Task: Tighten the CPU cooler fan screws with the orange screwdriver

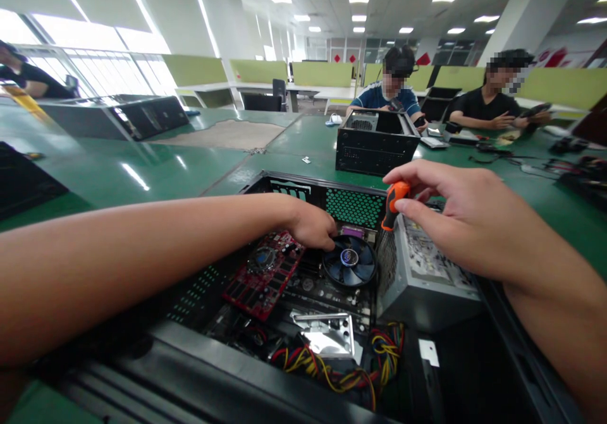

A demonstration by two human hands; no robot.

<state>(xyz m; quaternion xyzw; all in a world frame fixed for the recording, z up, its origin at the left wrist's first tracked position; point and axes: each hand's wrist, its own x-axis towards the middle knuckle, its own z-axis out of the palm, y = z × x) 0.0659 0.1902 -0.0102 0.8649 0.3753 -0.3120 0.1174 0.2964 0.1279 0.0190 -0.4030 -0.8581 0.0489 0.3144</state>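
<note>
An open black computer case (203, 354) lies in front of me. My left hand (314, 223) reaches inside with its fingers curled down at the left edge of the black cooling fan (349, 260); its fingertips and whatever they hold are hidden. Between the thumb and fingers of my right hand (441, 199) is an orange and black screwdriver (391, 206), handle up, above the silver power supply (417, 291). The screwdriver's tip is out of sight. Left of the fan sits a red graphics card (266, 275).
Coloured cables (327, 370) and a shiny metal bracket (332, 335) lie in the case's near part. Beyond stands another computer case (374, 143) on the green table (208, 165), with two people behind it. More cases are at left, loose cables at right.
</note>
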